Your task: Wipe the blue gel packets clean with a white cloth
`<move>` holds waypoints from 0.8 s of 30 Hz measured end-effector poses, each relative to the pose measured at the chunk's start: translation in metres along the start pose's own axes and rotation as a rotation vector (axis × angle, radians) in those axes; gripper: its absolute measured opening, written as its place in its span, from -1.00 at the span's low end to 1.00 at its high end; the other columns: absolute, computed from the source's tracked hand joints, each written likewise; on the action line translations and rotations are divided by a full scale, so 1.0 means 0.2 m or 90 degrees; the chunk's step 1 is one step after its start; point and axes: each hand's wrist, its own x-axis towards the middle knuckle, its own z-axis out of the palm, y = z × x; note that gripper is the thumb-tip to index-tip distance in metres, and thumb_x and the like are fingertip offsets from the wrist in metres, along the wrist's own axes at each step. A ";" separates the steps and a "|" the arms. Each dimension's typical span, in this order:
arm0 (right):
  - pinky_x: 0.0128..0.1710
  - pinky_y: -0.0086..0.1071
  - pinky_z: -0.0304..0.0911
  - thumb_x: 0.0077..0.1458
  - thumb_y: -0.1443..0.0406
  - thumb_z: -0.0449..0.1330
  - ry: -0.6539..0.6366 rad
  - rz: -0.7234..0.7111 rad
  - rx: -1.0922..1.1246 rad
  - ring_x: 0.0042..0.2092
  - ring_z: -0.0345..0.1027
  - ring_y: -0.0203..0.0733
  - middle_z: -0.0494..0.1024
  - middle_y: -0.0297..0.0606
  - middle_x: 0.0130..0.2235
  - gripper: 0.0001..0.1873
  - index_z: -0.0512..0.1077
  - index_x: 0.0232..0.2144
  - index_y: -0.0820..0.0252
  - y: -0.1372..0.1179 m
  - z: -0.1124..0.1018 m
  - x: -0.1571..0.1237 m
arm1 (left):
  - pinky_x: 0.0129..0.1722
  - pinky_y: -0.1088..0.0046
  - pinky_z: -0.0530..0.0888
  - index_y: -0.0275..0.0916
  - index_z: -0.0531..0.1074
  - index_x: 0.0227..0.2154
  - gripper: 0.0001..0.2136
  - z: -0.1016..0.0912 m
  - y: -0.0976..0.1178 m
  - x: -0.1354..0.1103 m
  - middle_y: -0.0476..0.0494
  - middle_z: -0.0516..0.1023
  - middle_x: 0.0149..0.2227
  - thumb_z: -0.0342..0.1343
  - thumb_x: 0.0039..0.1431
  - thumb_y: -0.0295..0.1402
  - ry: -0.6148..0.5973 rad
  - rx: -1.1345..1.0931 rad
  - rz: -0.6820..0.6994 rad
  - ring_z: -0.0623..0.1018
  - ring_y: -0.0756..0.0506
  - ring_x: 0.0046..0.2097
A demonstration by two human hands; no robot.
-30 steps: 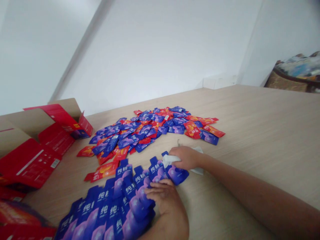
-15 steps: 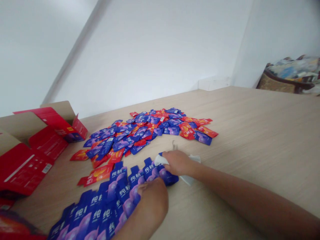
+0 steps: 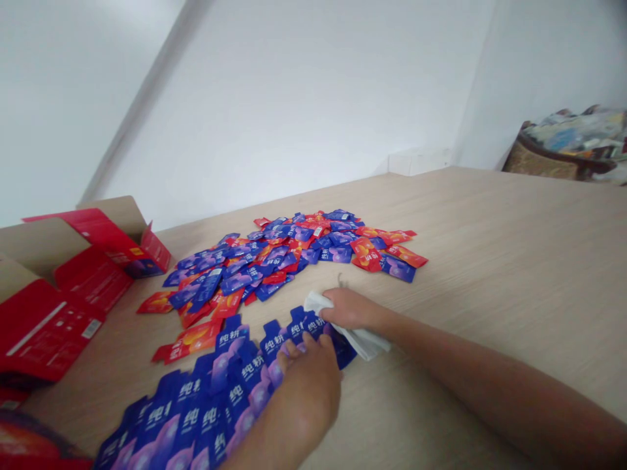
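Observation:
Overlapping blue sachets (image 3: 189,405) with white lettering and purple fruit pictures lie in a fanned row along the near side. My left hand (image 3: 311,375) rests on the right part of this row, fingers spread over the sachets and pressing on nothing else visible. In my right hand (image 3: 347,308) is a crumpled white cloth (image 3: 365,341), possibly tissue; one end shows past the fingertips and the rest trails below the palm. This hand is at the upper right end of the row, over the last sachets. Its fingertips are partly hidden by the cloth.
A loose pile of blue and red-orange sachets (image 3: 274,254) spreads farther back on the wooden table (image 3: 490,261). Opened red cardboard boxes (image 3: 53,326) stand at the left. A white box (image 3: 418,161) sits against the wall, and a heaped chair (image 3: 543,160) is at far right.
My left hand has shifted slightly right and its fingers now spread over the sachets. My right hand has risen a little with the white cloth, uncovering more of the row's end sachets.

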 end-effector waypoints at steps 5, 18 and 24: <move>-0.39 -0.46 0.11 0.03 0.18 0.09 0.002 -0.139 -0.006 -0.32 0.34 -0.24 0.51 -0.25 -0.31 -0.74 0.36 -0.26 0.22 -0.01 -0.04 -0.03 | 0.06 -0.31 0.05 -0.01 0.02 0.20 -0.09 0.16 0.08 0.04 -0.28 -0.14 0.30 0.31 -0.29 -0.30 -0.213 0.035 -0.053 -0.03 -0.55 0.22; -0.22 -0.34 0.14 0.08 0.15 0.07 0.045 -0.205 -0.174 -0.18 0.32 -0.13 0.46 -0.16 -0.19 -0.69 0.36 -0.18 0.22 0.02 -0.02 -0.04 | 0.01 -0.17 0.25 -0.01 0.07 0.19 -0.35 0.19 0.12 0.00 -0.22 -0.08 0.29 0.04 0.00 -0.52 -0.165 0.101 -0.079 0.10 -0.46 0.20; -0.28 -0.37 0.13 0.05 0.13 0.10 -0.058 -0.305 -0.167 -0.23 0.33 -0.15 0.47 -0.20 -0.26 -0.70 0.39 -0.25 0.21 0.00 0.02 -0.04 | -0.01 -0.11 0.31 -0.13 0.14 0.17 -0.44 0.23 0.12 -0.02 -0.33 0.09 0.24 -0.05 0.07 -0.54 -0.106 0.147 -0.073 0.21 -0.45 0.15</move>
